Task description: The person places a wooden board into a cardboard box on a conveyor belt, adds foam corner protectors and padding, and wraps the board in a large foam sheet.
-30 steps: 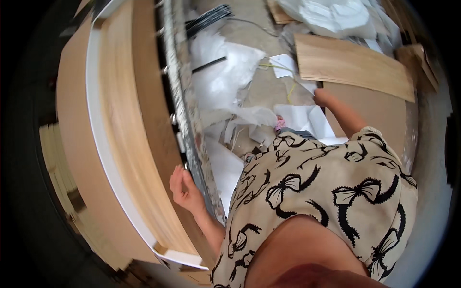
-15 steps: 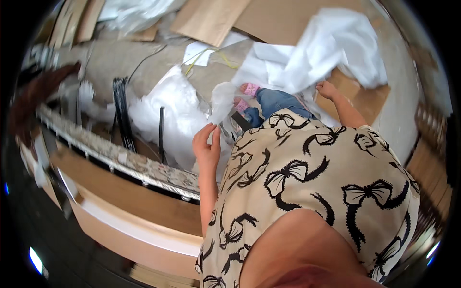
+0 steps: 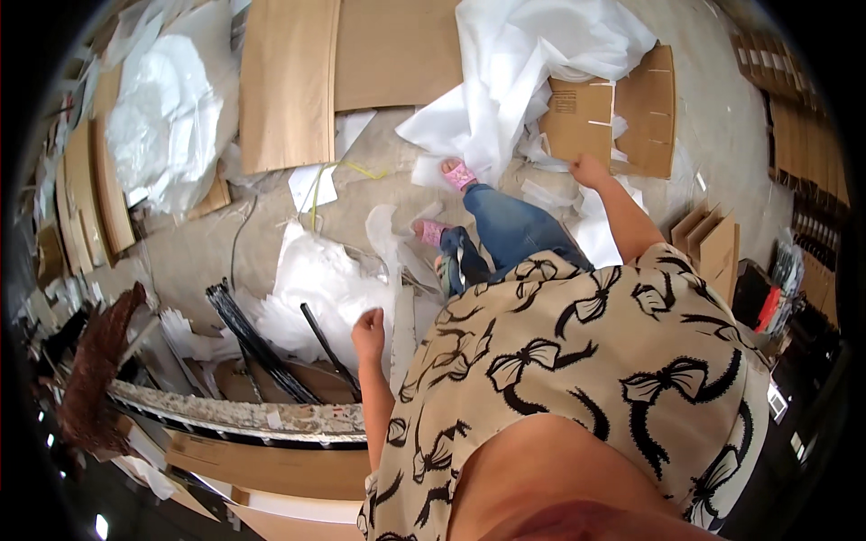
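Note:
My left hand (image 3: 368, 335) hangs in the air with fingers curled in and nothing seen in it. It is nearest to a heap of white foam sheet (image 3: 316, 275) and a thin black strip (image 3: 327, 347) that leans beside it. My right hand (image 3: 589, 169) is held out in a loose fist, apparently holding nothing. Beyond it on the floor lies an opened-out cardboard box (image 3: 577, 122), with a large crumpled white foam sheet (image 3: 505, 86) partly over it. My feet, in pink sandals (image 3: 458, 173), are in mid-stride on the concrete floor.
At my left runs a long speckled ledge (image 3: 216, 406) with a bundle of black strips (image 3: 257, 347) behind it. Wood-coloured boards (image 3: 289, 86) and clear plastic wrap (image 3: 171, 117) cover the far floor. A yellow strap (image 3: 316, 198) lies ahead. Stacked cartons (image 3: 708, 239) stand at right.
My view has swung, and more of the boards and the right-hand side shows. One foot is stepped forward. The fingers of my left hand, apart before, have curled in; my right hand stays a fist.

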